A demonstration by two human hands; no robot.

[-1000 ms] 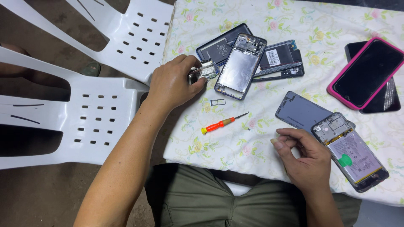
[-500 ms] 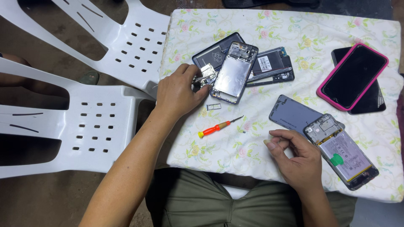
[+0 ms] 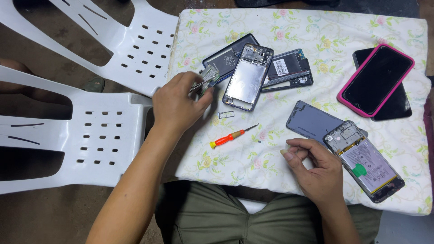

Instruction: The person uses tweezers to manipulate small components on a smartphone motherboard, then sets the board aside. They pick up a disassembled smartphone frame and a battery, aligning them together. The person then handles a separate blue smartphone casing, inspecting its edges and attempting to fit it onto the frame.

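Observation:
My left hand (image 3: 177, 106) pinches a small circuit board piece (image 3: 205, 79) just left of an opened phone frame (image 3: 247, 77) with a bare metal plate. My right hand (image 3: 314, 169) rests curled on the flowered cloth (image 3: 316, 27), fingers closed, touching the edge of an opened phone with its battery showing (image 3: 368, 162). A grey back cover (image 3: 312, 121) lies just above that hand. Between the hands lie a small red and yellow screwdriver (image 3: 230, 136) and a tiny card tray (image 3: 226, 114).
Two more dismantled phone parts (image 3: 289, 68) lie behind the frame. A phone in a pink case (image 3: 375, 79) lies on a black phone at the right. Two white plastic chairs (image 3: 90, 135) stand at the left of the table.
My left hand has drawn back to the left and lifted the small board piece away from the phone frame. My right hand has stayed where it was.

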